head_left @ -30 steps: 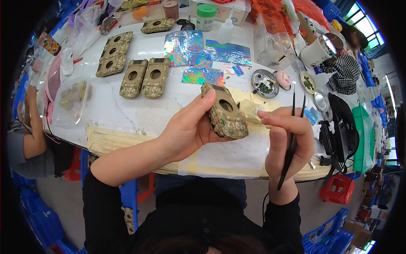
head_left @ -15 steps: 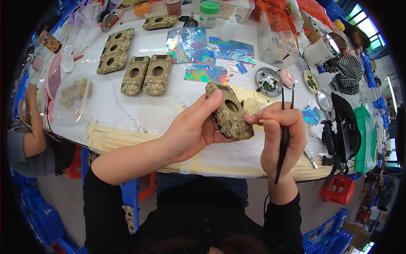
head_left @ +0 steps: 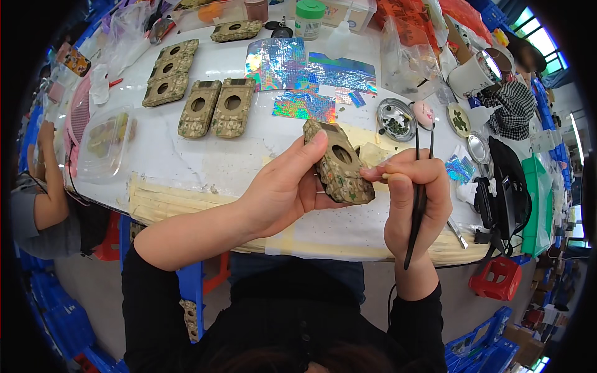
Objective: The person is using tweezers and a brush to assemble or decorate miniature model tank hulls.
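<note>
White table [head_left: 168, 146], tan tape [head_left: 186, 206] along near edge; on it several camouflage shells [head_left: 229, 125], iridescent sheets [head_left: 273, 62], green-capped jar [head_left: 309, 26], squeeze bottle [head_left: 341, 45], round metal dish [head_left: 380, 112], clear plastic box [head_left: 106, 175].

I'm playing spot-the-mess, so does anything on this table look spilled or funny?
Yes, a little: tiny specks are scattered over the white paper below the held model. They look like spilled crumbs, because other small dark bits sit inside the round dish. I can't see anything broken.
</note>
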Available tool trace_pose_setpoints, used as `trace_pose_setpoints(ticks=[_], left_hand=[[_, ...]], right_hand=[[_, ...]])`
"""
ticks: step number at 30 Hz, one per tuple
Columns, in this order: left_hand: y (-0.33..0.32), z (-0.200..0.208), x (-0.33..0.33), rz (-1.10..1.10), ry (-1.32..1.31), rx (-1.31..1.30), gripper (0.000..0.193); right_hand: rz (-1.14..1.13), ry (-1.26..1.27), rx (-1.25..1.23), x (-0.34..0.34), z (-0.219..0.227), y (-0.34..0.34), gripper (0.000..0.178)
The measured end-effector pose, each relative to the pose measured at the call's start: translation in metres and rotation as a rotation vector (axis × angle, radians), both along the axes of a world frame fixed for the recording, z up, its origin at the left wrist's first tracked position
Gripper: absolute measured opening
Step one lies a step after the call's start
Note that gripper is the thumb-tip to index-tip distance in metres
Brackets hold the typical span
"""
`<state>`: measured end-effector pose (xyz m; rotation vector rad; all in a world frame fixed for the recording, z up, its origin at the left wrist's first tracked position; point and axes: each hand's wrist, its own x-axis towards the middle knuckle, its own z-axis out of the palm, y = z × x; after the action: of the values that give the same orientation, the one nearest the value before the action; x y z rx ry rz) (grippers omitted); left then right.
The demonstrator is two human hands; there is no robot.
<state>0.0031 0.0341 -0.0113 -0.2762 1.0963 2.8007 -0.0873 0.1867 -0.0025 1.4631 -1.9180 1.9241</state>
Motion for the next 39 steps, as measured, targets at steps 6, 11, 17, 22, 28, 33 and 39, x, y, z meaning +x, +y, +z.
trace_pose_setpoints(ticks=[6, 11, 17, 22, 28, 33, 39], left_hand=[[-0.001, -0.006, -0.001, 0.010, 0.002, 0.005, 0.053], [-0.003, 0.000, -0.002, 0.082, -0.013, 0.001, 0.051], [-0.007, -0.001, -0.004, 0.170, 0.047, 0.024, 0.048], [-0.013, -0.004, -0.006, 0.251, 0.072, 0.038, 0.048], [-0.015, -0.003, -0.006, 0.279, 0.115, 0.029, 0.047], [-0.016, -0.004, -0.005, 0.286, 0.136, 0.019, 0.046], [-0.017, -0.006, -0.007, 0.296, 0.130, 0.033, 0.046]], right_hand=[[-0.098, -0.107, -0.028, 0.001, 0.002, 0.006, 0.021], [-0.463, 0.318, 0.113, -0.023, -0.003, 0.024, 0.006], [-0.539, 0.536, 0.332, -0.032, -0.015, 0.020, 0.013], [-0.501, 0.503, 0.383, -0.027, -0.014, 0.022, 0.029], [-0.352, 0.106, 0.203, 0.008, -0.018, 0.050, 0.082], [-0.026, 0.013, 0.272, 0.024, -0.027, 0.048, 0.061], [0.066, -0.081, 0.339, 0.024, -0.021, 0.033, 0.021]])
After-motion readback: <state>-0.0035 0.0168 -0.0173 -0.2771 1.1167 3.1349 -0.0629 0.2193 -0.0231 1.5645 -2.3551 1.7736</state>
